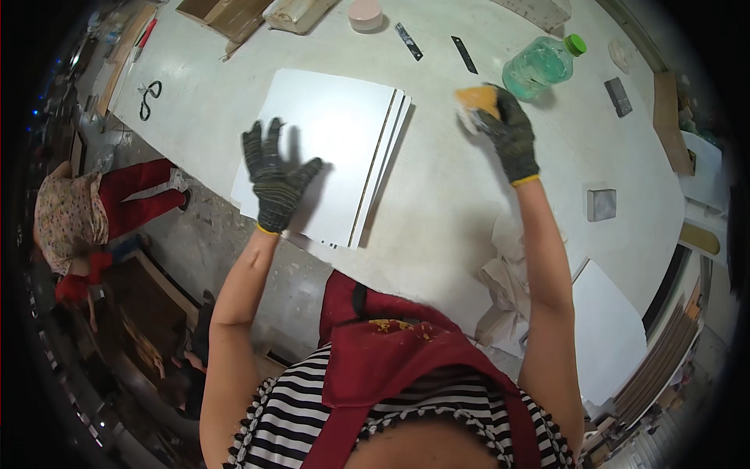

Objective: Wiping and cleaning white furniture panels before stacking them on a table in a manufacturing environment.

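one table [437, 211], two hands [280, 176] [512, 133], one board stack [336, 133]

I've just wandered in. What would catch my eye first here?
Probably the bright stack of white panels left of centre on the pale table, with the gloved left hand spread on or just over it. To the right, the gloved right hand holds a blurred yellow-orange item, with a green-capped bottle just beyond.

1. Panels [336, 133] lie stacked on the bench [437, 234].
2. Scissors [146, 102] lie left of the panels.
3. Behind the panels sits a tub [365, 16].
4. Right of the panels is a bottle [537, 70].
5. Nearer, farther right: a block [601, 205].
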Available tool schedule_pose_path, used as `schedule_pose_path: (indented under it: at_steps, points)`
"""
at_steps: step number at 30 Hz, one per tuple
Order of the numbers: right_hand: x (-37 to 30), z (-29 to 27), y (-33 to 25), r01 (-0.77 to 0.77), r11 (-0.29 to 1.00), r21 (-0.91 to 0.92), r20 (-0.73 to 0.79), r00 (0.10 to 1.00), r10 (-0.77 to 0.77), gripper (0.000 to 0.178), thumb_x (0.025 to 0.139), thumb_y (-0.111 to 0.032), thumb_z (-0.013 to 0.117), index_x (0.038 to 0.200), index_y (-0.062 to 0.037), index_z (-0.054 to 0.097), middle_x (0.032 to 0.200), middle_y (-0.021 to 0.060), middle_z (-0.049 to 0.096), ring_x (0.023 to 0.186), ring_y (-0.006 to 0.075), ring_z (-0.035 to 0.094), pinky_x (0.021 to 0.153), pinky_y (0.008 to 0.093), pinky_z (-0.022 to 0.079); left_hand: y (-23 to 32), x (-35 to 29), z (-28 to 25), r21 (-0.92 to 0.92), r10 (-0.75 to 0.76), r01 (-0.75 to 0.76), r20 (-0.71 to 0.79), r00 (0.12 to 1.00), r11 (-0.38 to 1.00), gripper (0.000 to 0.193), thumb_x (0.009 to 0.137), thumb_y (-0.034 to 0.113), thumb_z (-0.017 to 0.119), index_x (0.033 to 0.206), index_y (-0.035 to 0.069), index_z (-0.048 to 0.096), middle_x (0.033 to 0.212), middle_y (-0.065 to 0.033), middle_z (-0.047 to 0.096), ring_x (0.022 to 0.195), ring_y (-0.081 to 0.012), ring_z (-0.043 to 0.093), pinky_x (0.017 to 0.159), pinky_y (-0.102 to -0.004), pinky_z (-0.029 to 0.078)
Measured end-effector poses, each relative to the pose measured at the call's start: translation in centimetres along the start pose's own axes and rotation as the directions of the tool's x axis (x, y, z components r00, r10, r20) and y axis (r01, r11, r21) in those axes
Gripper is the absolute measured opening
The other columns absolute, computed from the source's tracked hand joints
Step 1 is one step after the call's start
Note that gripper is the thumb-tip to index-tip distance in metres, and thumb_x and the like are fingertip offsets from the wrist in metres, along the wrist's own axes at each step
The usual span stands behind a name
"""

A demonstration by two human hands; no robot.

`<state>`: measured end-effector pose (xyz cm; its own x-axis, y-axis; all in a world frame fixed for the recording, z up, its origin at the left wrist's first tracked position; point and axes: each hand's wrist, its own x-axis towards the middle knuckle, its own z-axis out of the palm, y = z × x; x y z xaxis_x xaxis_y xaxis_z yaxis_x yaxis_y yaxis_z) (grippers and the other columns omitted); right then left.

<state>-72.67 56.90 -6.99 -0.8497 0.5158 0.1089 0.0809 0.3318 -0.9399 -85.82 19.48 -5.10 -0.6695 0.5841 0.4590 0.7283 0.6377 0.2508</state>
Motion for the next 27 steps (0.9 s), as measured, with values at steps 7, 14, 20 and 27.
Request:
schedule_pose_path:
  at_steps: [7,14,20,27]
  points:
    - [0.3,8.7,-1.4,-0.041,0.954,-0.298,-0.068,0.997,0.022,0.041,0.08,-0.034,0.071,0.11,-0.0061,0.064,0.102,0.0172,0.065,0.095,0.0317,0.063,0.087,0.0395,0.049,7.9,-0.1,2.5,-0.136,0.086,-0.043,0.329,0.94,0.99,0.108,0.061,0.064,0.075,0.142,0.002,0.038,0.149,-0.0241,0.029,0.142,-0.0441,0.016,0.112,-0.0625,0.006]
    - [-0.2,6.5,-2.3,0.184,0.838,-0.514,0.0,0.977,-0.214,0.031,0.083,-0.034,0.066,0.106,-0.0127,0.066,0.102,0.0132,0.064,0.089,0.0315,0.061,0.083,0.0436,0.049,8.0,0.1,2.4,-0.155,0.11,-0.055,0.372,0.922,0.986,0.095,0.062,0.046,0.077,0.139,0.003,0.043,0.147,-0.0231,0.034,0.139,-0.0429,0.024,0.111,-0.0638,0.008]
    - [0.3,8.8,-3.7,0.142,0.767,-0.625,0.116,0.989,-0.089,0.033,0.083,-0.035,0.065,0.105,-0.0103,0.065,0.095,0.0134,0.064,0.09,0.0298,0.061,0.081,0.0418,0.049,8.1,0.4,2.3,-0.131,0.104,-0.053,0.417,0.903,0.99,0.095,0.06,0.043,0.077,0.14,0.005,0.042,0.147,-0.0214,0.034,0.139,-0.042,0.025,0.111,-0.0636,0.009]
    - [0.6,5.9,-2.4,0.219,0.716,-0.663,0.093,0.973,-0.211,0.031,0.085,-0.036,0.061,0.1,-0.0093,0.065,0.091,0.0119,0.064,0.087,0.0312,0.06,0.078,0.0428,0.05,7.7,0.1,2.2,-0.183,0.151,-0.086,0.376,0.914,0.979,0.094,0.061,0.039,0.077,0.142,0.008,0.04,0.15,-0.0181,0.031,0.142,-0.0376,0.023,0.114,-0.0586,0.009]
